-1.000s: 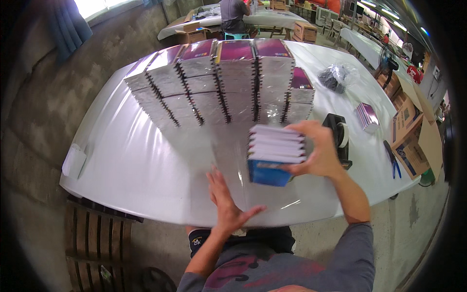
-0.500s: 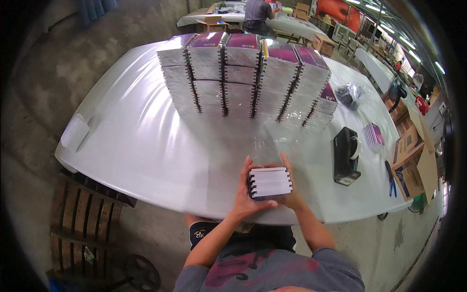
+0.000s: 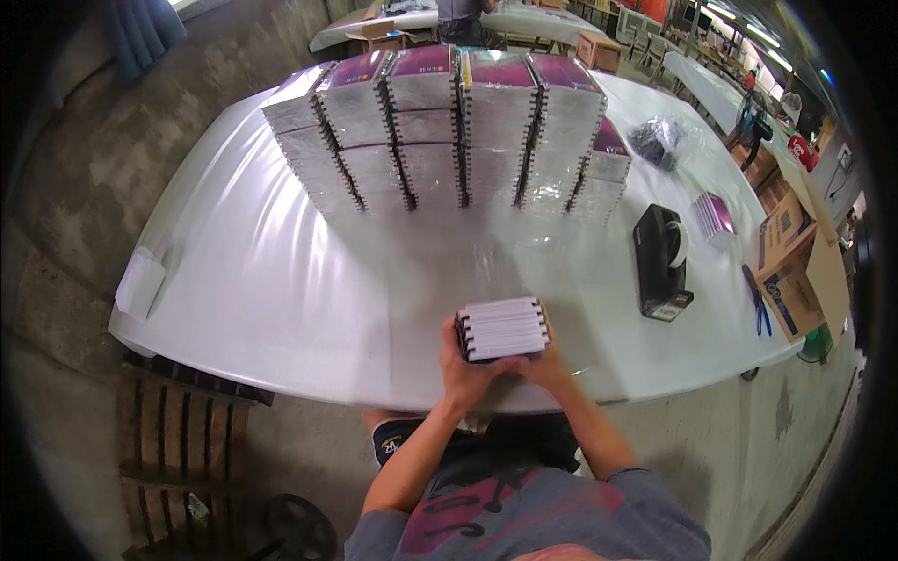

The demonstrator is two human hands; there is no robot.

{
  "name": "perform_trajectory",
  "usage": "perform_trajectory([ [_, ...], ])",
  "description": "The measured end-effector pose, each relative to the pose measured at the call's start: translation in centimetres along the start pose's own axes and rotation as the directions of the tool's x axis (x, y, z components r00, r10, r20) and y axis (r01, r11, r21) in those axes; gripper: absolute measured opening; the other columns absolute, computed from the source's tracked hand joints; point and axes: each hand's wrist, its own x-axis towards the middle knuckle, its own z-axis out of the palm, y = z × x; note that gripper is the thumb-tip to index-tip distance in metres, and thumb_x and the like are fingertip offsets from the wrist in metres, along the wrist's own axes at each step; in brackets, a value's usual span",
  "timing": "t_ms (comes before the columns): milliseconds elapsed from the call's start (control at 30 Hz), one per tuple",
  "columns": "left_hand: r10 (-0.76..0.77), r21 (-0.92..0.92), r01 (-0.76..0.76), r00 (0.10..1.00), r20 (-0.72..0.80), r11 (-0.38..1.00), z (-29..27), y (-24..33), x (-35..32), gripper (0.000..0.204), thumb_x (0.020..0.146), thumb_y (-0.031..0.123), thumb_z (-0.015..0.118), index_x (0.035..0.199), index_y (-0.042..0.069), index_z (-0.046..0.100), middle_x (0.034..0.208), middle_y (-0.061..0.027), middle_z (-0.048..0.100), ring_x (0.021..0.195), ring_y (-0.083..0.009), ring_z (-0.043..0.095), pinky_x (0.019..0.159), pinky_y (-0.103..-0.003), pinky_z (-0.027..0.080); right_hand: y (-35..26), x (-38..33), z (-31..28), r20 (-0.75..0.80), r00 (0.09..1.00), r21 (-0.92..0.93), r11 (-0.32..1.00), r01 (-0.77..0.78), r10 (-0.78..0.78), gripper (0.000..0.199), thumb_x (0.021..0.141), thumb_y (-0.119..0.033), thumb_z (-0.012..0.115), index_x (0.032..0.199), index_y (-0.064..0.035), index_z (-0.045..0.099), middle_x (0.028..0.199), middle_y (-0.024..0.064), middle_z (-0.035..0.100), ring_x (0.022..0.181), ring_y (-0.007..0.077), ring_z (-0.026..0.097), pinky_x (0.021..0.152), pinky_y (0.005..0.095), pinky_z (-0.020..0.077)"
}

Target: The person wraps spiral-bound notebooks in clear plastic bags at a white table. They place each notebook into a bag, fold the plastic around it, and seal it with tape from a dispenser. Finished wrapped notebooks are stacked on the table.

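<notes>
- White page edges face the camera on a small stack of spiral notebooks (image 3: pixel 502 328), held upright near the table's front edge, at about 6 o'clock from the tabletop's middle.
- The left hand (image 3: pixel 460 363) grips the stack from its left side and bottom, fingers curled against the dark spiral binding.
- The right hand (image 3: pixel 544 360) presses against the stack's right side and lower corner; its fingers lie together along the stack, their tips hidden behind it.
- Both hands clamp the stack between them, and it appears to rest on the white table (image 3: pixel 281 280).
- At 12 o'clock from the hands, well apart, stands a tall row of stacked notebooks (image 3: pixel 449 131) with purple covers on top and dark spiral spines showing between the piles.
- At about 2 o'clock sits a black tape dispenser (image 3: pixel 662 262), with a few loose notebooks (image 3: pixel 715 215) just beyond it.
- Farther off at 1 o'clock lies a crumpled clear plastic bag (image 3: pixel 659 140).
- Cardboard boxes (image 3: pixel 795 271) stand off the table's right end at 3 o'clock, blue-handled scissors (image 3: pixel 760 309) beside them.
- A wooden pallet (image 3: pixel 178 449) lies on the floor at 8 o'clock.
</notes>
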Motion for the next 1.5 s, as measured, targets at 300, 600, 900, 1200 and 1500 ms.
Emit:
perform_trajectory([
  [300,-0.04,0.115,0.034,0.998,0.051,0.993,-0.9,2.1,3.7,0.081,0.057,0.038,0.089,0.113,-0.001,0.045,0.102,-0.0167,0.062,0.097,-0.0297,0.062,0.084,-0.037,0.048,-2.5,3.1,0.5,0.0,0.984,-0.049,0.983,-0.179,0.179,0.074,0.054,-0.01,0.086,0.119,-0.0047,0.051,0.107,0.007,0.063,0.097,0.0169,0.061,0.086,0.032,0.0483],
  [600,-0.179,0.95,0.028,0.983,0.03,0.311,-6.2,2.4,2.6,0.064,0.093,0.044,0.045,0.14,0.002,0.033,0.145,-0.0279,0.027,0.136,-0.0367,0.029,0.106,-0.057,0.022,-3.9,9.5,-0.8,0.296,0.681,0.018,0.709,-0.705,0.67,0.057,0.066,-0.026,0.084,0.113,-0.0022,0.062,0.108,0.0106,0.067,0.094,0.0185,0.066,0.086,0.0298,0.0505],
  [900,-0.24,0.958,-0.123,0.953,0.187,0.257,-6.1,-0.1,0.5,0.058,0.089,0.021,0.052,0.14,0.0,0.034,0.15,-0.0215,0.022,0.138,-0.0394,0.024,0.107,-0.06,0.019,-2.4,8.7,-0.7,0.313,0.627,-0.062,0.674,-0.736,0.713,0.061,0.067,-0.032,0.084,0.115,-0.001,0.062,0.11,0.0113,0.066,0.1,0.0199,0.064,0.09,0.0319,0.0485],
  [1200,-0.581,0.221,0.538,0.738,0.343,0.813,-9.3,4.4,5.9,0.061,0.088,0.013,0.063,0.143,0.026,0.038,0.119,-0.0132,0.054,0.081,-0.0123,0.054,0.064,-0.024,0.047,-2.8,8.9,-0.5,0.331,0.62,-0.071,0.674,-0.736,0.712,0.061,0.069,-0.031,0.081,0.118,-0.0015,0.06,0.112,0.0109,0.065,0.1,0.0191,0.063,0.091,0.0299,0.0469],
  [1500,-0.471,-0.047,0.533,0.783,0.405,0.845,-10.3,3.5,5.9,0.082,0.077,-0.005,0.057,0.148,0.01,0.021,0.13,-0.0167,0.051,0.064,-0.0074,0.049,0.056,-0.021,0.041,-3.0,9.1,-0.1,0.247,0.618,-0.14,0.658,-0.739,0.747,0.061,0.066,-0.03,0.083,0.116,-0.0012,0.062,0.111,0.0119,0.065,0.097,0.0199,0.064,0.087,0.0308,0.0502],
])
